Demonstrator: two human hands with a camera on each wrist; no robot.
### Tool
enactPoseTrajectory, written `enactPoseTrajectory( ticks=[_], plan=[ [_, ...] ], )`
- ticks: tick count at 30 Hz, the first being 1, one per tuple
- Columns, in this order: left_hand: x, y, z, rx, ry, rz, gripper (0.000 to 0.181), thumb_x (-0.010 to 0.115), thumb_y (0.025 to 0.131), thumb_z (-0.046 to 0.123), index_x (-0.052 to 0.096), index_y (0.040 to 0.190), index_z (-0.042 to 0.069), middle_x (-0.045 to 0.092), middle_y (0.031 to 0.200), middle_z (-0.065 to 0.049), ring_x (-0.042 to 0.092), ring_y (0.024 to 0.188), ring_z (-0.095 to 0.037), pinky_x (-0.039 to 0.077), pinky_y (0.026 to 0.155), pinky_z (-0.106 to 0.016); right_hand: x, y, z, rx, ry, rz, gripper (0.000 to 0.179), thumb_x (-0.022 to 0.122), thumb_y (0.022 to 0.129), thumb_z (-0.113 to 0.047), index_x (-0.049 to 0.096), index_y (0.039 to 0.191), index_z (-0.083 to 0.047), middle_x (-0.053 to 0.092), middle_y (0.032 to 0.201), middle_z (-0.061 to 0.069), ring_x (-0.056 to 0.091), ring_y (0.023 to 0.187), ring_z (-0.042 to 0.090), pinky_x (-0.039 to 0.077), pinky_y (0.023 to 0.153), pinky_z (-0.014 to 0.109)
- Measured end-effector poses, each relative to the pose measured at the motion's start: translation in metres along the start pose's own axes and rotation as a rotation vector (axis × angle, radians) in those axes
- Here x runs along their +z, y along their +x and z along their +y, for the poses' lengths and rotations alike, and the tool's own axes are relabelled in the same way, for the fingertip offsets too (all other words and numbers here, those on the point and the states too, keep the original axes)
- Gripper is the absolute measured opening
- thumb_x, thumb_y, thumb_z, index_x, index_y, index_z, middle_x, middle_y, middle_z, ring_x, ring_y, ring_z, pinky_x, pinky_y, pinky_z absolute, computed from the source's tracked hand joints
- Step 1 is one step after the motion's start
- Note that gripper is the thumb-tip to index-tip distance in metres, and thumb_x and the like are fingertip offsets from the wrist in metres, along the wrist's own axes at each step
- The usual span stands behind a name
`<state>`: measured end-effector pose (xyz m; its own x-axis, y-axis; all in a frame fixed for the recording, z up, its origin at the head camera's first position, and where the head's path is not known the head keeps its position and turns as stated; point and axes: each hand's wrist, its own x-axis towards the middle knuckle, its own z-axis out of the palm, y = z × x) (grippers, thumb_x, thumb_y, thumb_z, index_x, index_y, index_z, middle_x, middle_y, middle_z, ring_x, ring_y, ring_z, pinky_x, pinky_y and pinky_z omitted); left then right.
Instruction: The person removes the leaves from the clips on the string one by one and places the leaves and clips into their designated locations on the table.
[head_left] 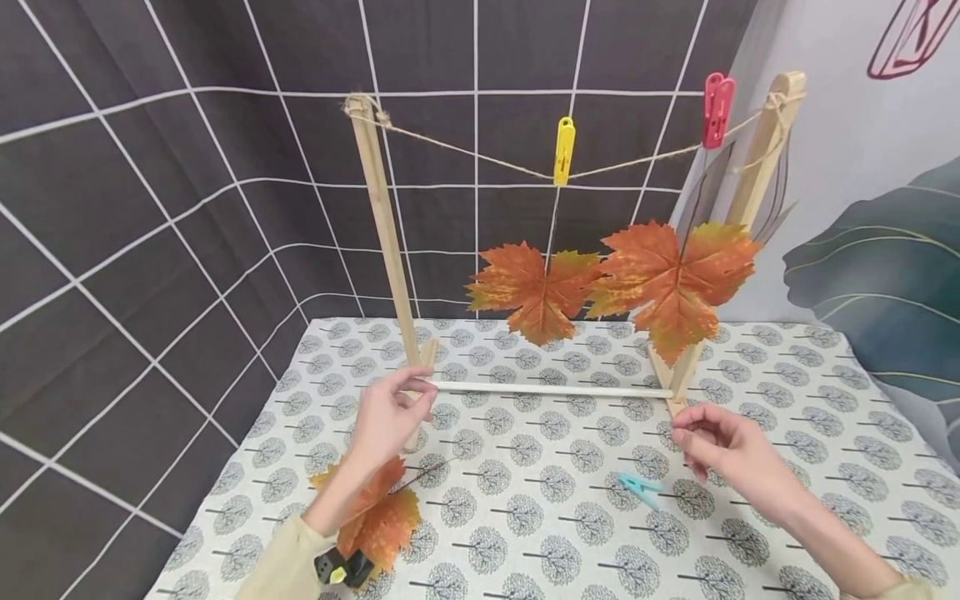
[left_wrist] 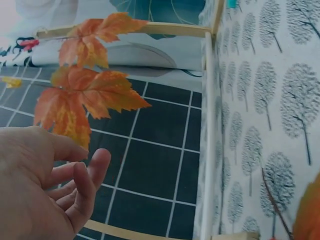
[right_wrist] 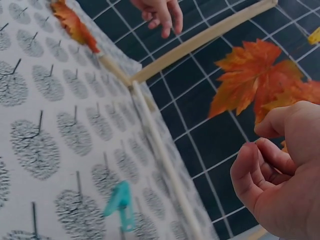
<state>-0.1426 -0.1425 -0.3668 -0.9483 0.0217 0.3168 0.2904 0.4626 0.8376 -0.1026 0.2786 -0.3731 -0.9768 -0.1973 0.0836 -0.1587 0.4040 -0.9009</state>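
Observation:
Two wooden posts carry a sagging twine (head_left: 465,151). A yellow clothespin (head_left: 564,152) and a red clothespin (head_left: 717,111) sit on it, each with an orange maple leaf (head_left: 536,292) hanging below by its stem. My left hand (head_left: 393,410) hovers near the foot of the left post (head_left: 386,221), fingers loosely bent with nothing between them. Likewise empty, my right hand (head_left: 731,446) is by the base of the right post, fingers loosely curled. Between the hands lies a teal clothespin (head_left: 639,487) on the cloth. Another maple leaf (head_left: 386,521) rests there, partly hidden under my left forearm.
A white rod (head_left: 540,389) joins the two post bases low over the tree-print tablecloth (head_left: 558,550). Behind the frame hangs a dark curtain with a white grid (head_left: 300,208). A pale cloth with a big green leaf print (head_left: 885,267) covers the right side.

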Motion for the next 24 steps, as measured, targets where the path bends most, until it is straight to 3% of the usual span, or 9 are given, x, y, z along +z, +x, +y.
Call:
enactPoseTrajectory(
  ticks=[12,18,24],
  plan=[
    [0.000,0.018,0.025,0.100,-0.058,0.041,0.037,0.072,0.087,-0.001,0.066,0.123,0.003,0.074,0.097,-0.014,0.068,0.059,-0.018,0.051,0.044,-0.026,-0.006,0.018,-0.034,-0.132,0.006,-0.068,0.018,0.064,0.096,-0.003,0.057,0.111,0.004,0.064,0.081,0.010,0.060,0.063,0.019,0.053,0.052,0.030],
    [0.001,0.029,0.043,0.139,-0.109,0.063,0.031,0.072,0.088,0.000,0.069,0.119,0.005,0.074,0.094,-0.012,0.069,0.058,-0.020,0.045,0.040,-0.024,-0.009,0.027,-0.049,-0.199,0.021,-0.091,0.015,0.063,0.096,-0.001,0.057,0.109,0.004,0.064,0.079,0.010,0.060,0.061,0.020,0.053,0.053,0.030],
    [0.004,0.042,0.058,0.160,-0.187,0.035,0.028,0.072,0.088,0.000,0.070,0.116,0.003,0.074,0.093,-0.013,0.069,0.058,-0.024,0.040,0.038,-0.022,-0.011,0.032,-0.061,-0.235,0.010,-0.075,0.015,0.064,0.095,0.001,0.058,0.109,0.003,0.066,0.081,0.009,0.061,0.063,0.017,0.053,0.052,0.029]
  ],
)
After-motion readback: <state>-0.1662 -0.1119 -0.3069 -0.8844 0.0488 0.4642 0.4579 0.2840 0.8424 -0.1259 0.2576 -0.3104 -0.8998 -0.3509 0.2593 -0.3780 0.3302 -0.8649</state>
